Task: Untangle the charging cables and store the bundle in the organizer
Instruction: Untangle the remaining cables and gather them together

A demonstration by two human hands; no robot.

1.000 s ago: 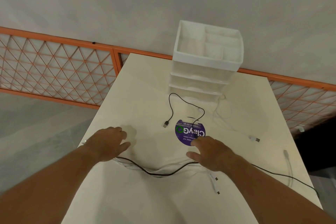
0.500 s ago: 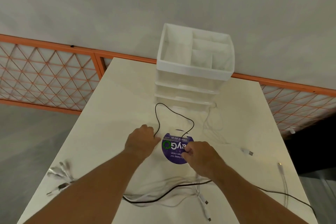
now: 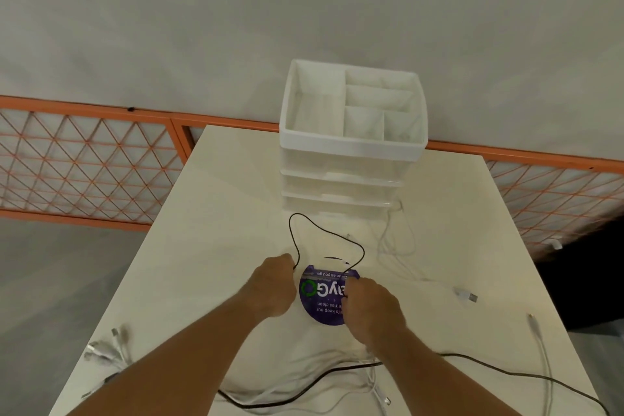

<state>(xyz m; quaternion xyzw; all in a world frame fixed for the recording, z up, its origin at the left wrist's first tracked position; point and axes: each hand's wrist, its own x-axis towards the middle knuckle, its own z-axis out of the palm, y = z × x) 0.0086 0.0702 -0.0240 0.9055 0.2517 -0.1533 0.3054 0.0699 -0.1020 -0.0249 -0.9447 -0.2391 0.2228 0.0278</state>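
Light is dim, flat and warm-toned, leaving the wall (image 3: 202,27) grey and the desk (image 3: 209,246) dull cream. Soft, faint shadows lie beneath the forearms (image 3: 189,358). Wide-angle distortion bows the orange fence (image 3: 87,165) toward both edges. Detail is soft, and the white cables (image 3: 395,240) nearly melt into the desk.

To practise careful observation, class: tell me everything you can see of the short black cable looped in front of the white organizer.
The short black cable is thin, dark and looks rubber-sheathed. It forms one open arch over the cream table, just in front of the white organizer and not touching it. Its left end runs into the curled left hand, its right end into the right hand at the edge of a round purple sticker. The hands hide both plugs.
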